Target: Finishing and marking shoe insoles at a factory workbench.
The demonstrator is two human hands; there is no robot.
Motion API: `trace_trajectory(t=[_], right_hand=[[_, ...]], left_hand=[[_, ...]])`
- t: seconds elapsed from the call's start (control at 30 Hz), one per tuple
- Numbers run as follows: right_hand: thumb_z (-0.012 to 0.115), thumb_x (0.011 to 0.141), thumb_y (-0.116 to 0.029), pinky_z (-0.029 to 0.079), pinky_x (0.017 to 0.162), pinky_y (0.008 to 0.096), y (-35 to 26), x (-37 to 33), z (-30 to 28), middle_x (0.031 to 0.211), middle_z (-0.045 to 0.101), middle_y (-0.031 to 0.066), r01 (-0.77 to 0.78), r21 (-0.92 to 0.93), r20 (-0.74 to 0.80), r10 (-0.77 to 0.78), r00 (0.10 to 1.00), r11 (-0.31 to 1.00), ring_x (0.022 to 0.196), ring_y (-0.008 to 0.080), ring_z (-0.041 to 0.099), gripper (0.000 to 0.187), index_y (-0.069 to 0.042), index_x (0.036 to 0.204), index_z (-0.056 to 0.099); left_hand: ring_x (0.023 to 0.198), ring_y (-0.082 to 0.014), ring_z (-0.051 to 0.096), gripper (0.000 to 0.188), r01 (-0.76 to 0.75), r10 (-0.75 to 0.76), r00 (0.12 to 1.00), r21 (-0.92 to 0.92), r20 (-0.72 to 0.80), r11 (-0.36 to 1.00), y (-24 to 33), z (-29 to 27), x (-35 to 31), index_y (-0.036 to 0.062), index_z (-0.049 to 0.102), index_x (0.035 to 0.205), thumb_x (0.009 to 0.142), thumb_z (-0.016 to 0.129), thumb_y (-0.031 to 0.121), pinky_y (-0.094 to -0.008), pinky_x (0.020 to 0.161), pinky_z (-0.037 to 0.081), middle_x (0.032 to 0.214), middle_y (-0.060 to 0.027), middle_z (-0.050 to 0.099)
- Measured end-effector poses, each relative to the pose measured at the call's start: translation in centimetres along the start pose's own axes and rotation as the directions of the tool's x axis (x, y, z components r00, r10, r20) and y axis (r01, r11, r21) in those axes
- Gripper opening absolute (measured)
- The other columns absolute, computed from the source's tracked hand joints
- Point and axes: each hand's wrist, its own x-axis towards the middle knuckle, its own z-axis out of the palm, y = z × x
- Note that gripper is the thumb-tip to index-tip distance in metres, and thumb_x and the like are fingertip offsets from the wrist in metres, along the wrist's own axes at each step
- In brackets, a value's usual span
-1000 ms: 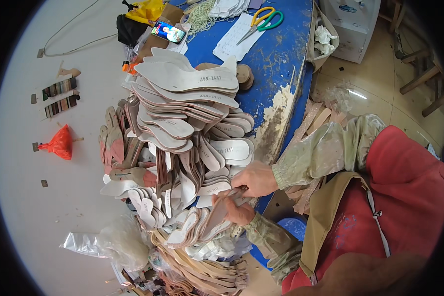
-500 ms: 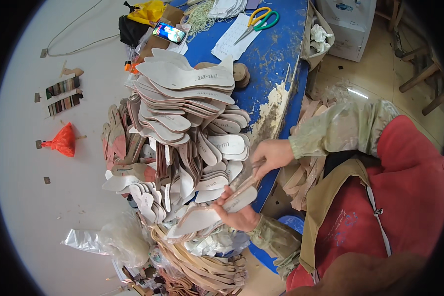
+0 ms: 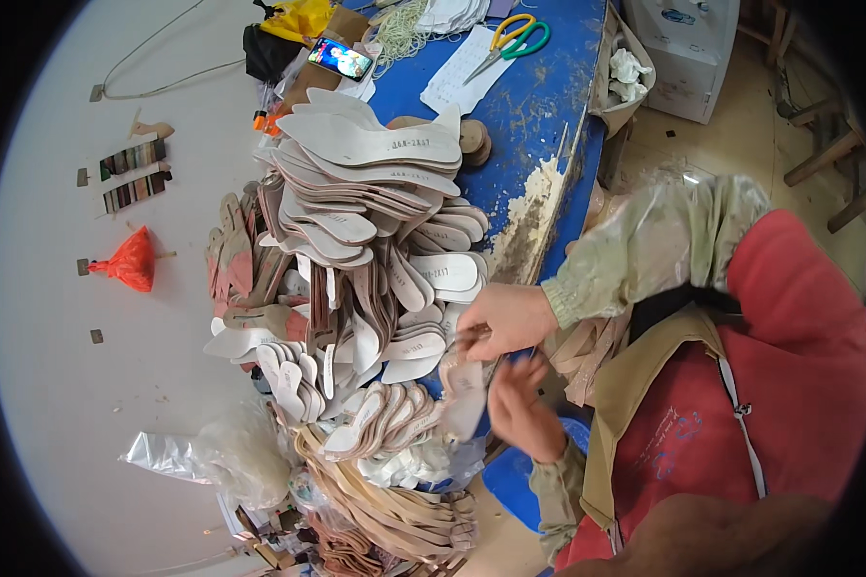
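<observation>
My right hand [image 3: 506, 321], the upper one, has its fingers closed on the end of a pale shoe insole [image 3: 465, 399]. The insole hangs down from those fingers, smeared by motion, beside the table's edge. Just below, my left hand [image 3: 525, 412] is raised with its fingers loosely bent and apart, and nothing shows in it. To the left of the hands lies a small bundle of insoles [image 3: 380, 420] with tan edges. Large stacks of white insoles [image 3: 375, 144] with printed marks cover the table beyond.
Green-and-yellow scissors [image 3: 510, 43] lie on a paper at the far end of the blue table [image 3: 539, 106], near a lit phone [image 3: 341, 59]. Tan strips [image 3: 394, 514] hang at the near end. A blue basin [image 3: 515, 490] stands beneath my left forearm.
My left hand has let go of the insole it held and drawn right. My right hand has come down and left, with an insole now in its fingers.
</observation>
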Motion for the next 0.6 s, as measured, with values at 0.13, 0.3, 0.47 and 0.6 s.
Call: trace_trajectory(t=[0.13, 0.3, 0.47, 0.6], right_hand=[[0.064, 0.071, -0.013, 0.043, 0.052, 0.0268, -3.8, 0.4, 1.4, 0.059, 0.059, 0.0023, 0.100, -0.144, 0.272, -0.058, 0.961, 0.985, 0.051, 0.0150, 0.046, 0.010, -0.004, 0.075, 0.066], [0.063, 0.073, -0.013, 0.037, 0.048, 0.0283, -6.6, 1.4, 0.3, 0.056, 0.052, 0.0004, 0.208, -0.026, 0.366, -0.184, 0.912, 0.978, 0.049, 0.0153, 0.039, 0.015, -0.003, 0.066, 0.054], [0.065, 0.069, -0.013, 0.038, 0.048, 0.0300, -4.9, 0.4, 0.3, 0.054, 0.054, 0.0014, 0.130, 0.039, 0.257, -0.136, 0.957, 0.991, 0.048, 0.0164, 0.041, 0.014, -0.003, 0.063, 0.057], [0.066, 0.069, -0.014, 0.039, 0.048, 0.0307, -2.5, -1.6, 1.3, 0.054, 0.054, 0.0024, -0.010, 0.090, 0.109, 0.000, 0.994, 0.996, 0.047, 0.0178, 0.041, 0.015, -0.004, 0.063, 0.057]], left_hand=[[0.079, -0.0234, 0.056, 0.034, -0.520, 0.576, 0.781, 0.762, 0.240, 0.387, 5.0, -5.0, 1.0, -0.0056, 0.054, 0.104, 0.086, 0.060, 0.023, -0.0316, 0.075, 0.045, 0.095, -0.0159, 0.060], [0.075, -0.0208, 0.056, 0.032, -0.443, 0.415, 0.892, 0.537, 0.180, 0.718, 4.5, -6.1, 0.0, -0.0026, 0.054, 0.100, 0.088, 0.059, 0.026, -0.0281, 0.069, 0.045, 0.090, -0.0149, 0.060], [0.078, -0.0200, 0.056, 0.033, -0.366, 0.380, 0.923, 0.176, -0.055, 0.914, 1.6, -5.9, 0.2, -0.0016, 0.054, 0.100, 0.089, 0.059, 0.029, -0.0283, 0.072, 0.046, 0.090, -0.0145, 0.060], [0.079, -0.0205, 0.057, 0.029, -0.326, 0.287, 0.923, -0.122, -0.258, 0.938, 0.9, 0.7, 1.4, -0.0019, 0.055, 0.100, 0.086, 0.059, 0.024, -0.0283, 0.072, 0.047, 0.094, -0.0165, 0.059]])
